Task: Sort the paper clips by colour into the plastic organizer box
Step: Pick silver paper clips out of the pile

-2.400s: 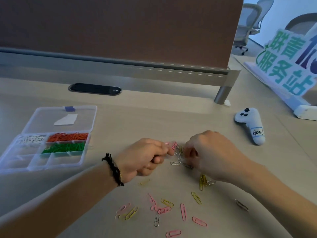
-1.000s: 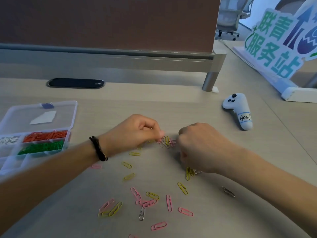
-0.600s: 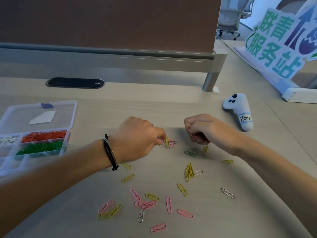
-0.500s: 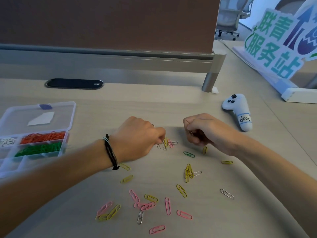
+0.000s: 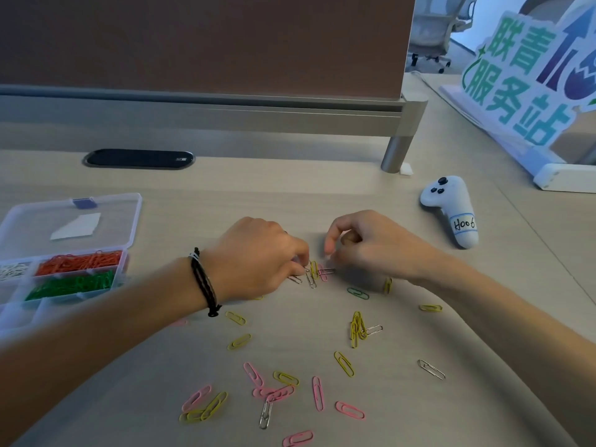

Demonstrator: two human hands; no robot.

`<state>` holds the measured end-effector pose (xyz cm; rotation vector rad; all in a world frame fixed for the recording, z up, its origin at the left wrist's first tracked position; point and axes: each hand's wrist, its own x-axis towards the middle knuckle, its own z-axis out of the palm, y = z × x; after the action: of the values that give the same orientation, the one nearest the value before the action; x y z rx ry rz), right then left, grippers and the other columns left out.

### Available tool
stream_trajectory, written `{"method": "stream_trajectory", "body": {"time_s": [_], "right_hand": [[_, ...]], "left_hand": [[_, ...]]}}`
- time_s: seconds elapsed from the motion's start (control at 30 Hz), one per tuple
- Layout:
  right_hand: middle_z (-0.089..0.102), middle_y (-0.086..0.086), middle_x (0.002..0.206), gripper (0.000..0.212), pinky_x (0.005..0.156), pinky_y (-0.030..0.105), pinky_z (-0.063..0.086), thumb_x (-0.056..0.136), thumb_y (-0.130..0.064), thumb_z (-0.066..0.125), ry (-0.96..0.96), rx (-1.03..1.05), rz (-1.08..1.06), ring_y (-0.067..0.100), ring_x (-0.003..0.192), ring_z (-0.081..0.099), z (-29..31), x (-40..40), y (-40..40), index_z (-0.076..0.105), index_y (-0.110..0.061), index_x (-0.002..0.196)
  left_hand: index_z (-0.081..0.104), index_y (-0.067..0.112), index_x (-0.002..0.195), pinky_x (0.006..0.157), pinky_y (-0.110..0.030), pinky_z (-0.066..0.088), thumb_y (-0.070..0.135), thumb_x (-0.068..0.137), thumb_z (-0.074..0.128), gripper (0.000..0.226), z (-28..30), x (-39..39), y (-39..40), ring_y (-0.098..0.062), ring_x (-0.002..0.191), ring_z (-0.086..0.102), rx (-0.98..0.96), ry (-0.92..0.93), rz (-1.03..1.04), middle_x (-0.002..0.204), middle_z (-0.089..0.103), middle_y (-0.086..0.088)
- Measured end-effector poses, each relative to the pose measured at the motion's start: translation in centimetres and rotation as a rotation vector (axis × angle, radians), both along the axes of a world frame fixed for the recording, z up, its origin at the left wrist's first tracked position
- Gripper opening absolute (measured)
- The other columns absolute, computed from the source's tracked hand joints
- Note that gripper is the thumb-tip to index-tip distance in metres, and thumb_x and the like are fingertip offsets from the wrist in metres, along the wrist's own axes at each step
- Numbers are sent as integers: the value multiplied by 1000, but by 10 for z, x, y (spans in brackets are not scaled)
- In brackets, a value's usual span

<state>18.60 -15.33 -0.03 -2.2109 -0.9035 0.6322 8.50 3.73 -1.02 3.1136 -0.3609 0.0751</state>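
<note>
A small tangle of paper clips (image 5: 314, 274) lies mid-counter between both hands. The left hand (image 5: 258, 256) has its fingers curled down onto the tangle, pinching clips. The right hand (image 5: 367, 245) hovers just beside it, fingers curled; I cannot tell whether its grip holds anything. Loose pink and yellow clips (image 5: 283, 387) lie nearer the person. The organizer box (image 5: 132, 221) sits open, well to the left, on the counter (image 5: 274, 195).

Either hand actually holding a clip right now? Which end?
Left hand pinches into the tangled clips at their left edge; which clip cannot be told. Right hand is curled above them, no grip visible.
</note>
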Motion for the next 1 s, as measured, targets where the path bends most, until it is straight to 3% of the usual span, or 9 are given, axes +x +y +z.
{"method": "stream_trajectory", "body": {"time_s": [0.1,0.17,0.3,0.4,0.53,0.67,0.8,0.9,1.0], "right_hand": [[48,-10,64,12,59,24,37,81,-36,74,-411,-223,156,6,66,51,6,-11,4,73,-31,92],[46,-10,71,17,66,31,40,85,-38,65,-620,-339,216,19,85,57,11,-20,8,71,-35,101],[53,1,75,14,61,33,37,93,-29,51,-911,-456,379,36,76,54,12,-28,11,64,-22,95],[30,2,58,17,49,31,19,89,-20,53,-1029,-486,446,31,53,31,10,-27,15,46,-15,74],[46,5,70,15,56,33,27,89,-22,49,-1037,-475,483,35,62,36,12,-27,20,42,-15,78],[41,0,60,17,55,36,30,83,-31,43,-705,-232,308,29,63,42,12,-19,16,37,-20,70],[28,-1,59,21,51,29,24,81,-18,40,19,152,163,15,56,27,12,-14,16,32,-12,63],[20,-1,56,21,45,26,11,81,-13,37,568,415,66,15,50,13,8,-14,15,35,-13,61],[28,0,50,20,42,27,7,76,-10,32,931,618,-17,12,46,15,4,-15,17,39,-10,58]], "left_hand": [[59,37,113,64,-31,32,44,101,39,24,1,1,-1,-20,88,64,133,-15,-12,96,69,7],[59,34,104,61,-31,32,40,100,43,18,3,0,2,-18,80,62,56,-20,-1,84,68,9],[56,24,85,50,-24,33,22,98,53,14,9,-6,9,-11,46,41,-622,25,120,51,56,6],[49,11,87,40,-21,24,16,103,43,18,11,-10,15,-15,46,24,-1078,208,256,56,39,-12],[47,15,81,42,-17,10,9,101,37,23,11,-13,18,-10,42,13,-1416,403,334,52,24,0],[57,15,79,42,-20,12,11,98,53,21,9,-18,17,-11,44,15,-1348,294,366,54,24,2],[58,15,79,44,-20,10,11,99,52,21,7,-22,16,-13,47,13,-1406,276,381,55,23,1],[53,12,79,44,-19,8,10,95,46,17,3,-23,15,-10,44,13,-1624,319,361,51,23,0],[54,11,78,42,-17,10,15,85,48,10,4,-24,12,-10,42,13,-1720,329,310,52,22,-1]]}}
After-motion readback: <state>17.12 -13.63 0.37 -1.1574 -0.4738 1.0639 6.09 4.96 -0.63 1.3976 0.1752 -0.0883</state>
